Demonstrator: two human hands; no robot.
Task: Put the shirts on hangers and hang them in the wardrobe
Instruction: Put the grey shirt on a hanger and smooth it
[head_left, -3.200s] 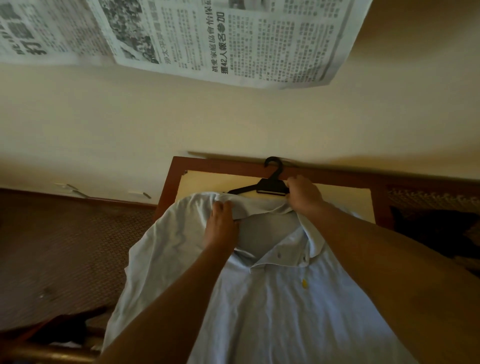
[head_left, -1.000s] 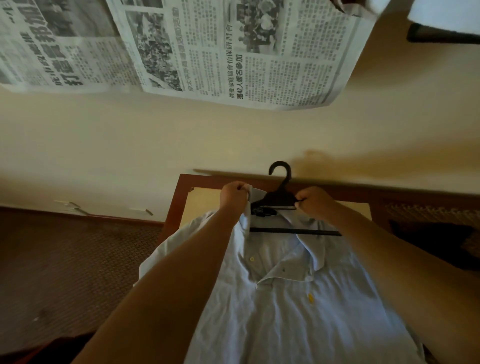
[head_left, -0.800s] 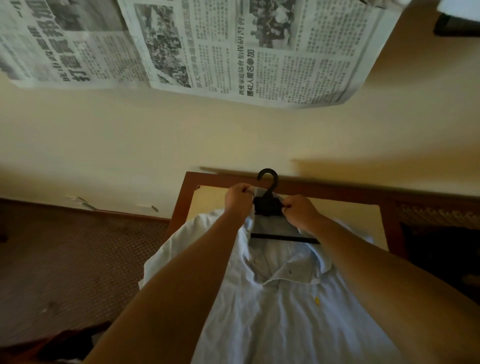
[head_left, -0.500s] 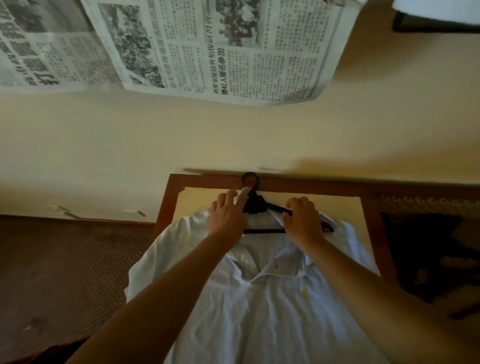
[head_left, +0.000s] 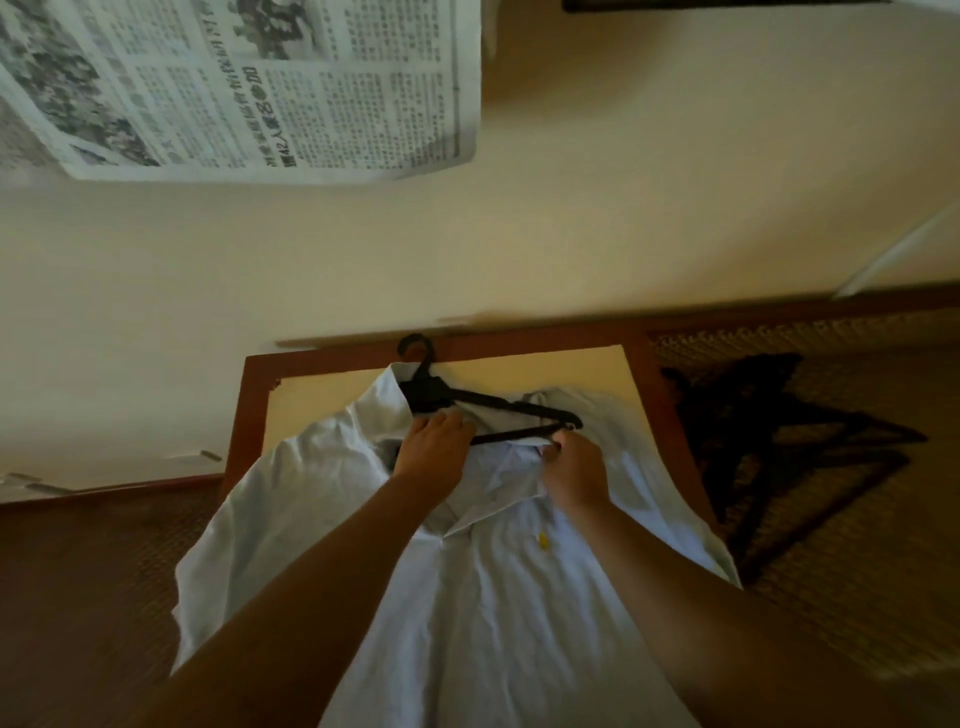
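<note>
While the pale blue shirt lies spread face up over a light table with a reddish wooden rim, in the middle of the head view, a black hanger is being worked into its neck opening. The hook sits at the far rim of the table, and the hanger's right arm and lower bar lie bare above the collar, not yet inside the right shoulder. The left hand is laid at the collar with fingers curled over the cloth and the hanger's lower bar; the right hand is seen pinching the collar edge just beside the hanger's right tip.

The step in hand is judged to be the seating of the hanger. Next, the right shoulder would need to be drawn over the bare arm. More dark hangers are seen at the right of the frame, and a newspaper at the upper left. No wardrobe is seen.
</note>
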